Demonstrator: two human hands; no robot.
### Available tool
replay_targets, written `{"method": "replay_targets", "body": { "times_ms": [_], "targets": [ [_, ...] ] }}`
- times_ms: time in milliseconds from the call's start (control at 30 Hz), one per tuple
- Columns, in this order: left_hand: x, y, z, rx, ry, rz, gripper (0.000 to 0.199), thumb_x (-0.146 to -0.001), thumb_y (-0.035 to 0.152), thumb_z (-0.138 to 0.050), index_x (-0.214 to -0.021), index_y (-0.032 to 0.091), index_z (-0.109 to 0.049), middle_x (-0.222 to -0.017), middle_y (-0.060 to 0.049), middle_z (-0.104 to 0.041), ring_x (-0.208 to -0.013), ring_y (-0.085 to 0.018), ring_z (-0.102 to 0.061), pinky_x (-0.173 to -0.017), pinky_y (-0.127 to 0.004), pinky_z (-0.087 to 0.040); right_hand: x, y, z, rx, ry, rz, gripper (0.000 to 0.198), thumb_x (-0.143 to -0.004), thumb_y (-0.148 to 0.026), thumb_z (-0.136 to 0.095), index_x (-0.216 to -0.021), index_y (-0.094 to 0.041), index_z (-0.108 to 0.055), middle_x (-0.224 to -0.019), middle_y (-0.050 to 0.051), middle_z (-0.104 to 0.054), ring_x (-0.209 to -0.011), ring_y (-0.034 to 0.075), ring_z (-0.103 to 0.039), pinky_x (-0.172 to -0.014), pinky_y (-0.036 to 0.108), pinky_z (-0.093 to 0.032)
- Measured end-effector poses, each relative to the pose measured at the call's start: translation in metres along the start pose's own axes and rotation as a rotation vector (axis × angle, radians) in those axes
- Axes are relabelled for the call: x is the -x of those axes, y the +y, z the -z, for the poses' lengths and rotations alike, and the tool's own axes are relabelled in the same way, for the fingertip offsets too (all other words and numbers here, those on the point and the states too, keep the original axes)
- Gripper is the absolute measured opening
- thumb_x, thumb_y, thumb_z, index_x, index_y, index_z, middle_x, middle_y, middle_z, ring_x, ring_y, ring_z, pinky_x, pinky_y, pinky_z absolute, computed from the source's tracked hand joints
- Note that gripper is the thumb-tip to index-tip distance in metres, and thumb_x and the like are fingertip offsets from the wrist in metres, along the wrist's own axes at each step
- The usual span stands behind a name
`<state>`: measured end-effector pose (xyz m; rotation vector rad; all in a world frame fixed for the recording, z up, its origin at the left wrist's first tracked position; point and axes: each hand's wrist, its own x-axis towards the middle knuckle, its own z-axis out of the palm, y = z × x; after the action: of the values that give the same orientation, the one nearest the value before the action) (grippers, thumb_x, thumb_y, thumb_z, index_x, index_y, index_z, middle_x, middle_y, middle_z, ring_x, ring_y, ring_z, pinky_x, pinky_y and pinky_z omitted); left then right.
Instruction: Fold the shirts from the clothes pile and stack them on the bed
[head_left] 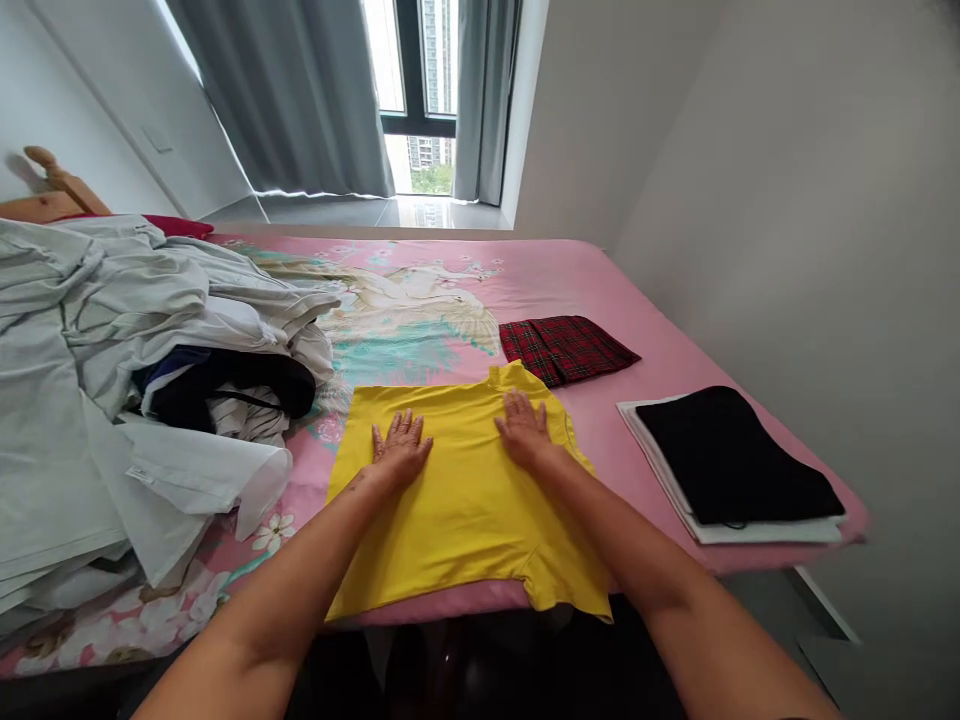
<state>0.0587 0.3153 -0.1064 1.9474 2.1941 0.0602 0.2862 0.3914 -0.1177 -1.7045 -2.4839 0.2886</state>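
A yellow shirt [457,480] lies spread out at the near edge of the bed, its collar end toward the right. My left hand [403,445] rests flat on its left part, fingers apart. On the right part, close to the collar, my right hand [523,428] also lies flat with its fingers spread. Neither hand grips the cloth. One sleeve of the shirt hangs a little over the bed's front edge.
White garments [82,330] are heaped on the left, with a black piece [240,385] among them. Beyond the shirt lies a folded red plaid cloth [566,348]. A folded black garment [735,455] tops a white one at right. Pink patterned bedding [555,265] covers the bed.
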Motion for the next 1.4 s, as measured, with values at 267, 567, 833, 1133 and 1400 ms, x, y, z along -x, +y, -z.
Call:
{"method": "replay_targets", "body": {
  "times_ms": [267, 567, 833, 1133, 1400],
  "targets": [
    [0.084, -0.027, -0.017, -0.036, 0.015, -0.159, 0.063, -0.087, 0.053, -0.034, -0.144, 0.028, -0.025, -0.153, -0.004, -0.019, -0.141, -0.024, -0.015, -0.111, -0.052, -0.001, 0.114, 0.06, -0.004, 0.065, -0.052, -0.068, 0.059, -0.093, -0.048, -0.025, -0.145, -0.022, -0.021, -0.152, 0.007, -0.016, -0.14, 0.022, -0.009, -0.109, 0.055, 0.006],
    [0.12, -0.027, -0.012, -0.106, 0.081, -0.112, 0.058, -0.089, 0.046, -0.031, -0.143, 0.024, -0.029, -0.154, -0.005, -0.016, -0.141, -0.024, -0.011, -0.112, -0.052, -0.002, 0.136, 0.032, 0.021, 0.044, 0.08, -0.05, 0.056, -0.094, -0.044, -0.024, -0.145, -0.02, -0.022, -0.153, 0.005, -0.013, -0.141, 0.021, -0.006, -0.111, 0.052, 0.001],
    [0.165, -0.124, -0.006, -0.143, -0.178, -0.043, 0.074, -0.083, 0.056, -0.037, -0.145, 0.017, -0.025, -0.152, -0.01, -0.018, -0.14, -0.026, -0.015, -0.112, -0.049, -0.011, 0.183, 0.094, -0.002, 0.073, 0.02, 0.053, 0.053, -0.093, -0.04, -0.029, -0.142, -0.021, -0.03, -0.149, 0.006, -0.027, -0.138, 0.021, -0.021, -0.111, 0.048, -0.016],
    [0.199, -0.174, 0.032, -0.187, -0.1, -0.624, 0.083, -0.072, 0.04, -0.061, -0.145, 0.032, -0.021, -0.153, -0.003, -0.019, -0.14, -0.026, -0.017, -0.113, -0.045, -0.011, 0.247, 0.13, 0.018, 0.081, 0.108, 0.58, 0.076, -0.07, -0.012, -0.043, -0.144, -0.016, -0.026, -0.15, 0.007, -0.024, -0.139, 0.024, -0.018, -0.112, 0.047, -0.019],
    [0.194, -0.161, 0.025, -0.131, -0.193, -0.748, 0.061, -0.078, 0.033, -0.054, -0.137, 0.026, -0.039, -0.147, -0.009, -0.034, -0.135, -0.024, -0.03, -0.111, -0.04, -0.022, 0.235, 0.138, -0.008, 0.115, 0.129, 0.743, 0.057, -0.083, -0.02, -0.045, -0.14, -0.021, -0.036, -0.143, 0.008, -0.039, -0.135, 0.023, -0.029, -0.109, 0.048, -0.025]
  ]
}}
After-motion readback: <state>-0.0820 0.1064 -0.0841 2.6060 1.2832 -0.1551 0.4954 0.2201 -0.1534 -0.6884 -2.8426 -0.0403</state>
